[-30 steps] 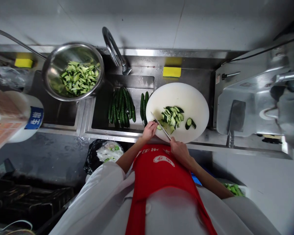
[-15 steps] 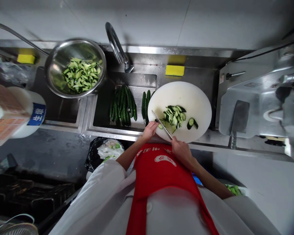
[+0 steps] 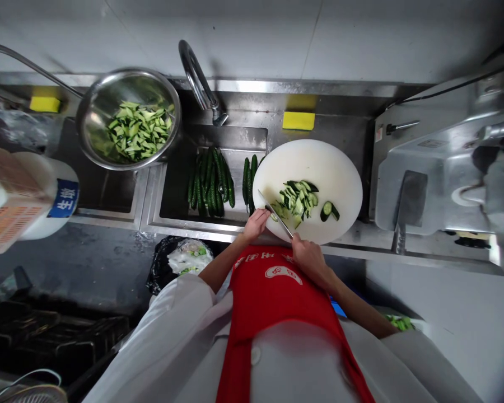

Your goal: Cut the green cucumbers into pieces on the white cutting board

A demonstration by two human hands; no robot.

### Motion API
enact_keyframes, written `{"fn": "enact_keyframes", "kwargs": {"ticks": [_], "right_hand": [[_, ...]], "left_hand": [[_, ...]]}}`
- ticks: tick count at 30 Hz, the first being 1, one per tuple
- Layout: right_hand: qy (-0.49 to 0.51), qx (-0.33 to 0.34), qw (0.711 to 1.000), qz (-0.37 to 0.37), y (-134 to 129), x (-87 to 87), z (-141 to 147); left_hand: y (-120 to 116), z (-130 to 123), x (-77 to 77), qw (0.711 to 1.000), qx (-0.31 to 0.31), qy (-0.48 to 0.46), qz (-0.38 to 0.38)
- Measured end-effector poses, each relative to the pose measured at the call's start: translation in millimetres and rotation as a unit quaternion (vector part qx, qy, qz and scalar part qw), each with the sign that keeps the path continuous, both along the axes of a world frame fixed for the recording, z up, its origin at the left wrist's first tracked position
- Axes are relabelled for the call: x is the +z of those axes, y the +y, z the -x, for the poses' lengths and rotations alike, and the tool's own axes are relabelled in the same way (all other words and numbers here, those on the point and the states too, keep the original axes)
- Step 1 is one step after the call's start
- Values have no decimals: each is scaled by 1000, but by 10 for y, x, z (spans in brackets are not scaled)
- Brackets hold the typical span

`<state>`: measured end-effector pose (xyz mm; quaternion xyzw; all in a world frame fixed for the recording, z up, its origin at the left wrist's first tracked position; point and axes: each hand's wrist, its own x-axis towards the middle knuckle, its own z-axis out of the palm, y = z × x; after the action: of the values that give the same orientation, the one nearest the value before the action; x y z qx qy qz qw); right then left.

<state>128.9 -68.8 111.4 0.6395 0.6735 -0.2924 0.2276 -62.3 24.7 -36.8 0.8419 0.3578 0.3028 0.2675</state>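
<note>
My right hand is closed on the handle of a knife, whose blade lies slanted over the near left part of a round white cutting board. At the board's left edge my left hand has its fingers pressed together on a piece of cucumber, mostly hidden beside the blade. Sliced cucumber is heaped just right of the knife. Two cucumber end pieces rest farther right on the board.
Whole cucumbers lie in the sink, with a few more by the board. A steel bowl of cut cucumber stands left of the faucet. Yellow sponge behind the board; cleaver on the machine at right.
The knife and my right hand have shifted very slightly left. My left hand stays at the same edge of the board, and the view has moved a little.
</note>
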Motion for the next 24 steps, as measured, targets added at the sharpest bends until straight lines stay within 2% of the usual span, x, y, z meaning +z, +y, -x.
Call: {"fn": "enact_keyframes", "kwargs": {"ticks": [5, 12, 16, 19, 22, 24], "right_hand": [[-1, -16, 1000, 20, 24, 10, 19], [19, -9, 1000, 1, -53, -15, -46], [11, -34, 999, 7, 39, -47, -7], [13, -46, 999, -20, 67, 2, -72], [20, -41, 999, -31, -11, 101, -219], [25, -23, 999, -22, -86, 156, -297]], "left_hand": [[-3, 25, -35, 1000, -1, 6, -3], [3, 13, -19, 1000, 4, 11, 11], [-25, 17, 8, 1000, 0, 3, 1], [-7, 28, 237, 1000, 12, -13, -8], [135, -112, 700, 990, 112, -77, -37], [265, -399, 1023, 982, 146, -107, -62]]}}
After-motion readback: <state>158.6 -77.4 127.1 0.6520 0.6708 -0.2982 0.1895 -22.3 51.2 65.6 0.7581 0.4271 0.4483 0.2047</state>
